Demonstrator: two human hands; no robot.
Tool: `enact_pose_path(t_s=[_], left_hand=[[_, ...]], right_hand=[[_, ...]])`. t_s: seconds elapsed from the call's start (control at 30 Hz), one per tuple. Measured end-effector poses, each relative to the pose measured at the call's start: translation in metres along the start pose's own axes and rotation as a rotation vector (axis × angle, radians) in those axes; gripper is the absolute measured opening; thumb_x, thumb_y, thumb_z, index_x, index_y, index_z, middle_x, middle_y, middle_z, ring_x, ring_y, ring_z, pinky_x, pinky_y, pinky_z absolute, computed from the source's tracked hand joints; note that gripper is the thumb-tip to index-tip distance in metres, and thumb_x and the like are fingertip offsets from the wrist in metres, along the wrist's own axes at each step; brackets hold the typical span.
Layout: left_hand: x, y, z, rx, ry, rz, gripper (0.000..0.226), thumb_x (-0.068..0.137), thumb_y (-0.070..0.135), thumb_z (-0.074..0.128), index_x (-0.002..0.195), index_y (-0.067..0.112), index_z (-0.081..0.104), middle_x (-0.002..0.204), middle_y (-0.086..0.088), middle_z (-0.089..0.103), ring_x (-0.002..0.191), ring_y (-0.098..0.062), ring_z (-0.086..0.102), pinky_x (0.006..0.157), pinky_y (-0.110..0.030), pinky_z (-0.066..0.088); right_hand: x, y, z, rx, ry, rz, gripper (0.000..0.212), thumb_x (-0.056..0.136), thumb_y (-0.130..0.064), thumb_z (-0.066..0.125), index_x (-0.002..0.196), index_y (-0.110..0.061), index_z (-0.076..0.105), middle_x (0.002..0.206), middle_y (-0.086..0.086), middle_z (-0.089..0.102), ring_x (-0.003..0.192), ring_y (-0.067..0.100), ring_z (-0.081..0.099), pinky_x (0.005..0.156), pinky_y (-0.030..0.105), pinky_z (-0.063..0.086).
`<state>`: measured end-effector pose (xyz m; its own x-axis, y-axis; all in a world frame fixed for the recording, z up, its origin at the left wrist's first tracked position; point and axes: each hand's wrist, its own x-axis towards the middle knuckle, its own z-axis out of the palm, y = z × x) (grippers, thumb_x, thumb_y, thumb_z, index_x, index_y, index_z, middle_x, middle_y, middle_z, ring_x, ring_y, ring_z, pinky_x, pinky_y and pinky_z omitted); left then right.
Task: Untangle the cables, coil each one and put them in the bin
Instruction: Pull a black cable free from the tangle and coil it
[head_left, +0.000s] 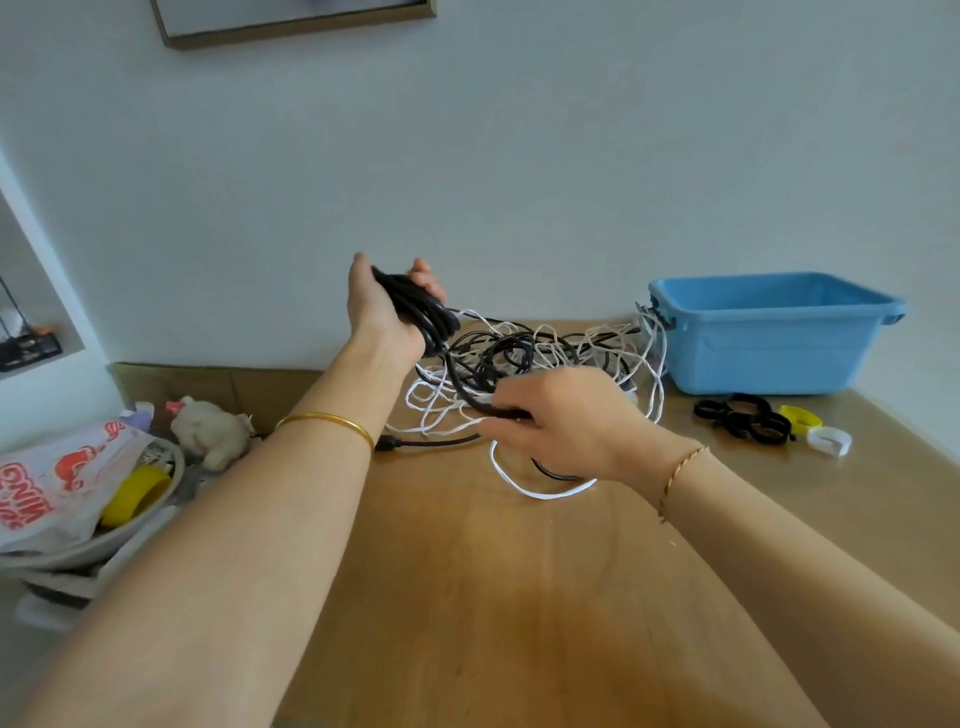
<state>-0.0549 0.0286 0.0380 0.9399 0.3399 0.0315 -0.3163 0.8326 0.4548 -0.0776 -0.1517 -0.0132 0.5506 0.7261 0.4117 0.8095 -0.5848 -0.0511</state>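
Right hand (566, 415) pinches black cable (460, 384); left hand (382, 306) grips its coil (421, 306) in curled fingers (428, 278); white tangle (550, 338) beside blue bin (769, 348).

Plain pale blue-grey wall (519, 156), soft even light. Gold-edged picture frame (291, 26) at 11 o'clock, cut by top edge. Recessed niche (21, 291) at 9 o'clock. Wooden bench (493, 597) fills lower half, against wall.
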Motion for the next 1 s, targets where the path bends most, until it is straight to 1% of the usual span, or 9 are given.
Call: enact_pose_path(t_s=[0.17,0.3,0.37,0.47,0.6,0.67,0.73,0.87,1.0], left_hand=[[-0.002,-0.008,0.011,0.435,0.054,0.184,0.047,0.099,0.048,0.039,0.074,0.009,0.042,0.05,-0.003,0.051,0.036,-0.017,0.046,0.046,-0.022,0.04],[0.0,-0.008,-0.005,1.148,-0.052,0.503,0.06,0.102,0.039,0.034,0.053,0.006,0.045,0.043,-0.009,0.052,0.036,-0.022,0.049,0.051,-0.024,0.044],[-0.001,-0.006,-0.015,1.416,-0.136,0.569,0.063,0.102,0.038,0.034,0.054,0.0,0.05,0.048,-0.014,0.054,0.038,-0.018,0.053,0.054,-0.019,0.044],[-0.008,-0.01,-0.013,1.708,-0.254,0.501,0.062,0.101,0.043,0.037,0.058,0.002,0.057,0.049,-0.006,0.057,0.04,-0.013,0.054,0.059,-0.02,0.043],[-0.023,-0.01,-0.004,1.699,-0.422,0.154,0.068,0.093,0.061,0.034,0.086,-0.003,0.057,0.061,-0.019,0.06,0.047,-0.025,0.057,0.054,-0.029,0.045],[-0.032,-0.007,-0.002,1.566,-0.487,-0.158,0.071,0.079,0.07,0.038,0.093,0.002,0.05,0.061,-0.014,0.056,0.046,-0.023,0.053,0.048,-0.027,0.045],[-0.039,-0.009,-0.001,1.512,-0.561,-0.341,0.074,0.073,0.066,0.05,0.106,0.0,0.049,0.058,-0.006,0.053,0.044,-0.017,0.05,0.043,-0.025,0.044],[-0.046,-0.016,0.005,1.531,-0.68,-0.531,0.058,0.078,0.047,0.067,0.108,-0.002,0.054,0.055,-0.002,0.044,0.039,-0.012,0.041,0.039,-0.021,0.037],[-0.046,-0.002,0.01,1.205,-0.763,-0.702,0.048,0.082,0.041,0.046,0.1,-0.002,0.057,0.053,0.0,0.042,0.034,-0.007,0.038,0.035,-0.016,0.033]], right_hand=[[0.006,0.001,-0.014,-0.045,0.096,0.014,0.01,0.085,-0.019,0.046,0.082,-0.019,0.056,0.075,-0.002,0.057,0.075,0.023,0.053,0.054,0.029,0.036],[0.011,0.008,-0.03,-0.033,0.246,0.104,0.029,0.087,-0.015,0.051,0.108,-0.03,0.065,0.098,-0.005,0.063,0.089,0.02,0.058,0.064,0.03,0.045],[0.02,0.018,-0.038,-0.005,0.348,0.129,0.025,0.086,-0.01,0.053,0.104,-0.023,0.065,0.091,-0.003,0.057,0.082,0.021,0.057,0.063,0.03,0.044],[0.036,0.031,-0.041,0.08,0.418,0.132,0.017,0.083,-0.005,0.056,0.094,-0.017,0.062,0.082,-0.004,0.05,0.075,0.02,0.052,0.063,0.034,0.046],[0.051,0.05,-0.038,0.203,0.453,0.197,0.019,0.08,0.001,0.053,0.095,-0.011,0.053,0.083,0.006,0.055,0.077,0.027,0.051,0.071,0.043,0.047],[0.054,0.059,-0.039,0.228,0.474,0.217,0.014,0.086,-0.001,0.053,0.098,-0.007,0.05,0.085,0.009,0.054,0.08,0.032,0.051,0.074,0.046,0.046],[0.058,0.061,-0.038,0.216,0.463,0.185,0.011,0.091,-0.008,0.052,0.101,-0.007,0.049,0.087,0.008,0.053,0.082,0.032,0.053,0.074,0.045,0.046],[0.071,0.059,-0.037,0.213,0.482,0.175,0.01,0.093,-0.016,0.053,0.1,-0.009,0.049,0.074,0.0,0.049,0.071,0.025,0.047,0.065,0.034,0.039],[0.063,0.077,-0.025,0.387,0.492,0.365,0.008,0.095,-0.019,0.052,0.092,-0.014,0.046,0.068,-0.006,0.045,0.059,0.007,0.04,0.049,0.01,0.031]])
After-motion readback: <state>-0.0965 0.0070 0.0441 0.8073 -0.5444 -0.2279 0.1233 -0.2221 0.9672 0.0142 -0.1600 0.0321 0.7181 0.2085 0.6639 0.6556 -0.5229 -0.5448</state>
